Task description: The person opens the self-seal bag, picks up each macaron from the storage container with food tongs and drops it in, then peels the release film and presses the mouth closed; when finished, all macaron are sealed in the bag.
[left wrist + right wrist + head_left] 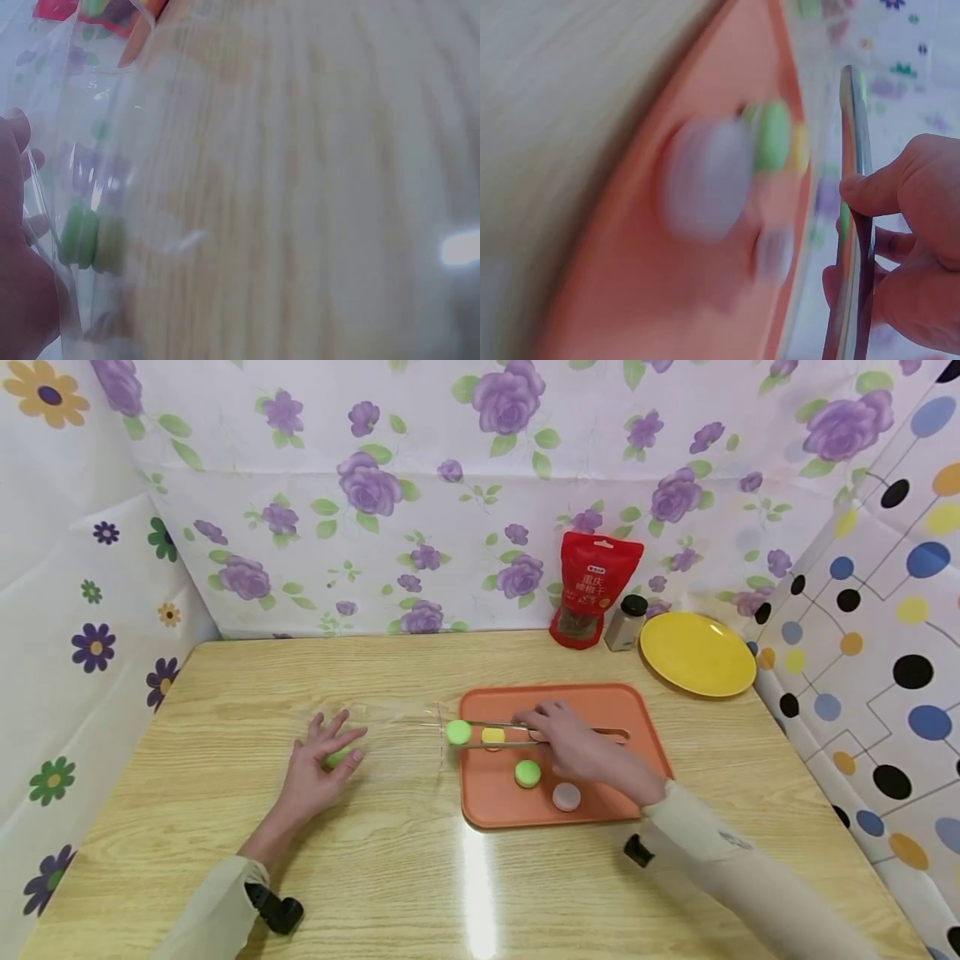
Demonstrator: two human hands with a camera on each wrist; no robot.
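My right hand [566, 739] grips long metal tongs [859, 150] above the orange tray. A green macaron [458, 732] sits between the tong tips, at the mouth of a clear plastic bag [405, 739]. At the bag's other end is my left hand [315, 768], thumb and fingers bent around the plastic. Another green macaron [79, 238] lies inside there, beside a paler round shape that may be its reflection. On the tray rest a yellow macaron [492, 737], a green macaron [527, 773] and a pale pink macaron [566, 797]. Another pale macaron [774, 255] is partly hidden under my right hand in the head view.
The orange tray [600, 817] lies on a wood-grain table [390, 877]. Behind it stand a red food pouch [596, 577] and a black-capped shaker [626, 622]. A yellow plate [697, 654] is at the back right. Patterned cloth [427, 510] borders the table's back and sides.
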